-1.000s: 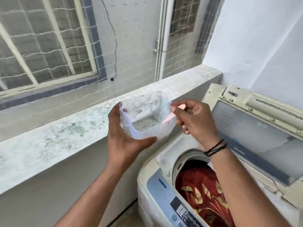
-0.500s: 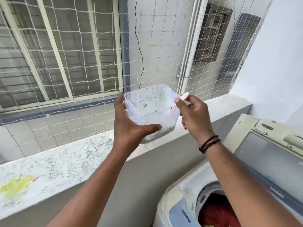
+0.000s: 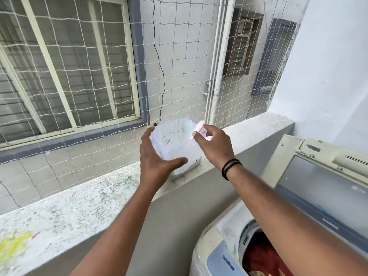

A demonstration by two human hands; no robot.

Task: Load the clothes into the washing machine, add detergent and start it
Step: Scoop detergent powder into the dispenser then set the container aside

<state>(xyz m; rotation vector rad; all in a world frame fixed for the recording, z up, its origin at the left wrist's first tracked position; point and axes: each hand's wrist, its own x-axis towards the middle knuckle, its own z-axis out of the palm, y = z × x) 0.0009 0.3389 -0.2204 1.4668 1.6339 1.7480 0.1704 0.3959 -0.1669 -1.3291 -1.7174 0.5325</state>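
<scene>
The detergent tub [image 3: 175, 144], translucent white and smudged inside, sits on the speckled ledge [image 3: 79, 198] in front of the netting [image 3: 179, 56]. I see my left hand [image 3: 157, 158] open beside it, thumb under its front, fingers spread, apparently just off the wall. My right hand [image 3: 214, 144] pinches a pink scoop [image 3: 199, 126] at the rim. Lower right, the washing machine [image 3: 219, 255] stands open with red clothes [image 3: 262, 261] inside.

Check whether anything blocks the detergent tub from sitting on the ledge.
Nothing visible does. The translucent detergent tub already sits on the speckled ledge, with the left hand loosely round it and the right hand at its rim by the pink scoop.
</scene>
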